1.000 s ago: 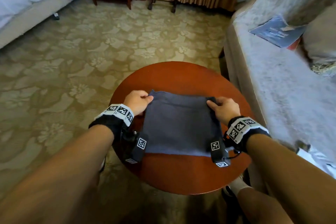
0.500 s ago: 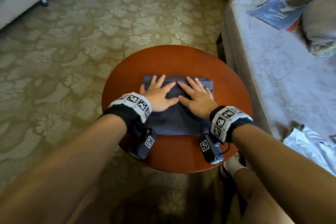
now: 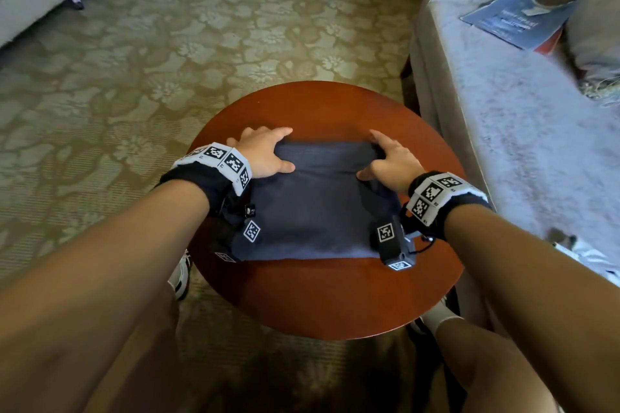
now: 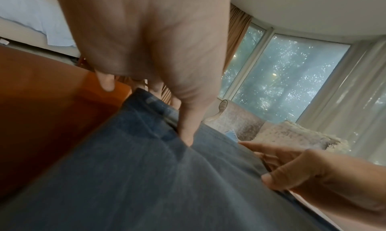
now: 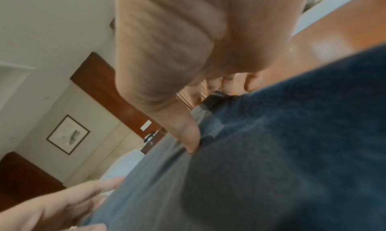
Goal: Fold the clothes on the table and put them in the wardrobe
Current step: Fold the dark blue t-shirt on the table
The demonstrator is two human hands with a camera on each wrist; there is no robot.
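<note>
Dark blue cloth (image 3: 312,211), folded into a rectangle, lies in the middle of the round wooden table (image 3: 322,298). The left hand (image 3: 265,152) pinches its far left corner, thumb on top, and the right hand (image 3: 389,161) pinches the far right corner likewise. Beyond lies patterned carpet (image 3: 201,37); a sofa (image 3: 510,117) stands right.

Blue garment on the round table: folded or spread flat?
Folded. The blue garment lies as a compact rectangle on the table, and the left hand and right hand pinch its layered far edge.
</note>
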